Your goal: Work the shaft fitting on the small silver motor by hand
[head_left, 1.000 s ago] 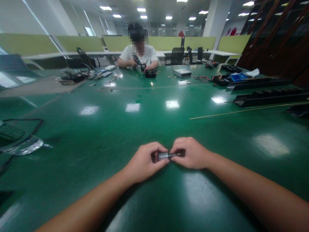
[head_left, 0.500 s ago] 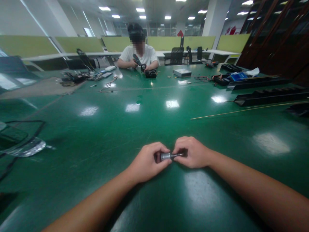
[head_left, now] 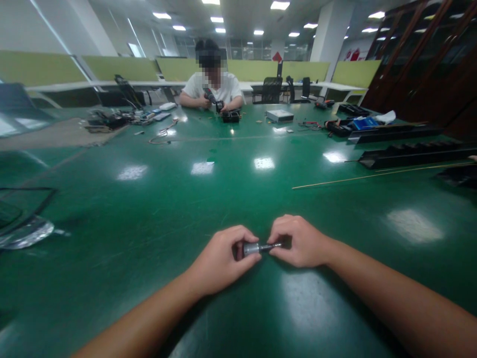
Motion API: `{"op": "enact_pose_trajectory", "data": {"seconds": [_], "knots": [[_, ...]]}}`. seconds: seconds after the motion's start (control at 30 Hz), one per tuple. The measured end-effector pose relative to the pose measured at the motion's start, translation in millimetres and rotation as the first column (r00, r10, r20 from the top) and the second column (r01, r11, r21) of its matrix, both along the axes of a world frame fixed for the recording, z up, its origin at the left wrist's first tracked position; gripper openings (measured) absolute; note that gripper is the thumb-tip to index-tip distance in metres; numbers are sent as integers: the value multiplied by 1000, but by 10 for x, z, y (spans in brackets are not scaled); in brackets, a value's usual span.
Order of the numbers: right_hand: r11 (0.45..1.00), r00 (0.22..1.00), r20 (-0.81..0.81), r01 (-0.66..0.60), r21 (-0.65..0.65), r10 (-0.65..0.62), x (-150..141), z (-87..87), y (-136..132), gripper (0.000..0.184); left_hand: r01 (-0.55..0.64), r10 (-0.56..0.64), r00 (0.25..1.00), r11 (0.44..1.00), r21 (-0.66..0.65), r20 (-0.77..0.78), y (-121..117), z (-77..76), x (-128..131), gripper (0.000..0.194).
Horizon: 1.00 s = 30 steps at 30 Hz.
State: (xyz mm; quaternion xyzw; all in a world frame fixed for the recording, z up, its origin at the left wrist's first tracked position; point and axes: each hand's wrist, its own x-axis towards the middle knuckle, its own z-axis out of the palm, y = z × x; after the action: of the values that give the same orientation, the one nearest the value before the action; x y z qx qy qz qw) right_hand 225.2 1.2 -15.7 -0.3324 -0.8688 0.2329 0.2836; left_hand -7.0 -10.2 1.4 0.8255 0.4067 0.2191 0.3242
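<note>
Low in the middle of the head view, my left hand (head_left: 219, 258) is closed round a short silver metal cylinder (head_left: 251, 249), thumb below and fingers above. A thin metal shaft (head_left: 265, 247) lies in line with the cylinder's right end; whether the two are one piece I cannot tell. My right hand (head_left: 298, 242) pinches the shaft's right part between thumb and fingertips. Both hands are just above or on the green tabletop (head_left: 231, 204), with a small gap between their fingertips.
Across the table sits a person (head_left: 212, 84) in a white shirt, holding a power tool (head_left: 209, 95). A thin yellowish rod (head_left: 335, 182) and black channel pieces (head_left: 410, 153) lie right. Clear plastic (head_left: 28, 233) is at left; a silver box (head_left: 279, 116) is at the back.
My hands have come slightly apart, and a little more of the shaft shows between them. The camera view has shifted slightly. A hand's edge now shows at the far right.
</note>
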Motion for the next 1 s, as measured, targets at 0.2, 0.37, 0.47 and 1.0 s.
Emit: {"op": "enact_pose_trajectory", "data": {"seconds": [0.2, 0.37, 0.47, 1.0], "knots": [[1000, 1000, 15, 5, -23, -5, 48, 20, -4, 6, -14, 14, 1000, 1000, -12, -4, 1, 34, 8, 14], [998, 999, 29, 37, -42, -35, 72, 42, -16, 5, -15, 15, 1000, 1000, -6, -3, -12, 38, 10, 14], [997, 998, 50, 49, -65, -46, 98, 63, -22, 4, -16, 16, 1000, 1000, -3, -7, -15, 31, 8, 14], [995, 993, 108, 50, -88, -41, 208, 120, -15, 3, -16, 16, 999, 1000, 6, -30, -35, 21, 1, 16]]}}
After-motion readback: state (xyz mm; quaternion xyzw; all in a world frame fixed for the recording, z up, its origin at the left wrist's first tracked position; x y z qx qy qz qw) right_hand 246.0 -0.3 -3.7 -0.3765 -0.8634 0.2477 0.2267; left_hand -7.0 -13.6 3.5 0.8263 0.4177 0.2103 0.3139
